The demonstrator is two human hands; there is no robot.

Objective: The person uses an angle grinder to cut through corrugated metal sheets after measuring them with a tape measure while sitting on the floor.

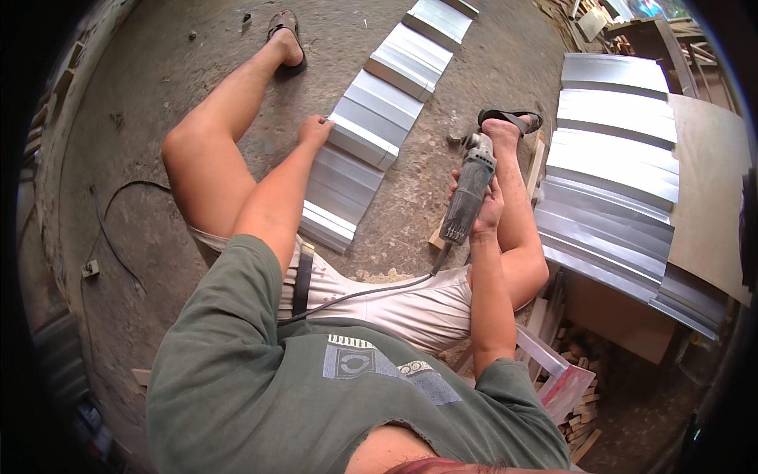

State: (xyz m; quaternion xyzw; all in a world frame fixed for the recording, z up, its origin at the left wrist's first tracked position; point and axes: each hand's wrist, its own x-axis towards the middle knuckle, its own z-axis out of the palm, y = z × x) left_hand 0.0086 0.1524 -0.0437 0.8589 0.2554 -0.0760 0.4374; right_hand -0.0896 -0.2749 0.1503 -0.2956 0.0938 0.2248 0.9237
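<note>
A long strip of ribbed silver metal sheet (367,130) lies on the floor between my legs, running from near my lap to the far top. My left hand (316,132) is closed at its left edge, with the fingertips at one raised rib. My right hand (488,204) is wrapped round the dark grey body of an angle grinder (467,193). The grinder is raised to the right of the sheet and apart from it, its head pointing away from me. Its disc is seen nearly edge-on, so I cannot tell whether it turns.
The grinder's cord (359,295) crosses my lap; a dark cable (118,189) lies on the floor at left. More ribbed metal sheets (612,150) are stacked at right beside a tan board (711,182). Wood scraps (583,411) lie below them. My sandalled feet flank the strip.
</note>
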